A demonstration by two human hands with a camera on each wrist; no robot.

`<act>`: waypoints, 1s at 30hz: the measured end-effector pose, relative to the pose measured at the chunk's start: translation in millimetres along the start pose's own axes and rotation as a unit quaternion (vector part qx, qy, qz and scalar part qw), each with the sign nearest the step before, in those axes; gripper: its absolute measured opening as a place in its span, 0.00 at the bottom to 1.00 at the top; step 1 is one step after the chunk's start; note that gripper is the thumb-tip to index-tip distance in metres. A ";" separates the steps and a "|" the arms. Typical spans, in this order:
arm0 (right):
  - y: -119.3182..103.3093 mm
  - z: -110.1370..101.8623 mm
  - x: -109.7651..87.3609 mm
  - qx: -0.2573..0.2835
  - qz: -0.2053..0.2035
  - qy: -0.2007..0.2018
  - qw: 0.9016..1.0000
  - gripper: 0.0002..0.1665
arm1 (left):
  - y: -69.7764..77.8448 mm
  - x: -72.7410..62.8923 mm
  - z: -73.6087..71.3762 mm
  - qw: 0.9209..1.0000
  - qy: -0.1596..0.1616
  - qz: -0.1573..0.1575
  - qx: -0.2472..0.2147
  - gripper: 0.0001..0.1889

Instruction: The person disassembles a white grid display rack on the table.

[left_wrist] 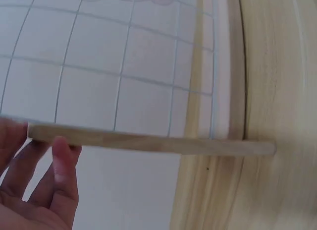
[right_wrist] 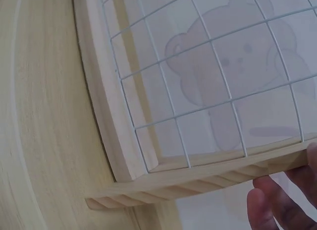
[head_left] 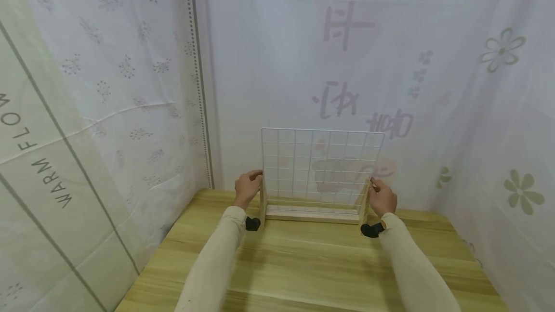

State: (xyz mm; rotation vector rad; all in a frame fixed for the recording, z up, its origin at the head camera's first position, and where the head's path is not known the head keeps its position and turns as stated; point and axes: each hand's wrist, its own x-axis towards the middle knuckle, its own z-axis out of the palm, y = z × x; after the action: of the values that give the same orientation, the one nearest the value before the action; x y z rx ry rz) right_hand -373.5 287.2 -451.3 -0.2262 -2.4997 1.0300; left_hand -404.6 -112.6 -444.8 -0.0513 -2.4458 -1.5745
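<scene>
Head view: I see a white wire grid panel standing upright between the fingers of the left hand and right hand, its wooden crossbar below them, above the wooden table. Left wrist view: the left fingers are clamped on one end of a wooden upright, with the crossbar well apart from them, near its other end. Right wrist view: the right fingers grip the opposite upright; past them, beyond the wires, shows a printed bear.
</scene>
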 end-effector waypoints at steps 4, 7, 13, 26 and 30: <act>-4.3 -0.1 -0.3 -0.006 0.005 -0.012 1.000 0.25 | -1.4 -5.4 -12.5 1.000 -0.001 0.003 -0.012 0.17; -5.7 -1.1 -0.1 0.001 0.008 -0.024 1.000 0.26 | -3.1 -10.1 -21.3 0.999 -0.030 0.002 -0.012 0.18; -3.2 -3.7 1.6 -0.001 -0.015 -0.062 0.998 0.26 | -11.4 -25.5 -37.2 0.997 -0.068 0.019 0.016 0.15; -10.9 5.5 5.8 0.000 -0.037 -0.107 0.994 0.25 | -26.9 -78.3 -45.9 0.994 -0.063 0.085 0.001 0.09; -21.5 14.5 7.4 -0.001 -0.043 -0.105 0.994 0.25 | -26.5 -96.6 -52.1 0.994 -0.060 0.096 0.008 0.09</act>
State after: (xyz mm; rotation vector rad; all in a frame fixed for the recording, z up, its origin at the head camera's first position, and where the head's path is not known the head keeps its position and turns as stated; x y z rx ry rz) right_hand -386.3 265.0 -443.0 -0.0094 -2.6700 1.0652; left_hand -305.6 -161.5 -468.4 -0.3776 -2.4566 -1.5081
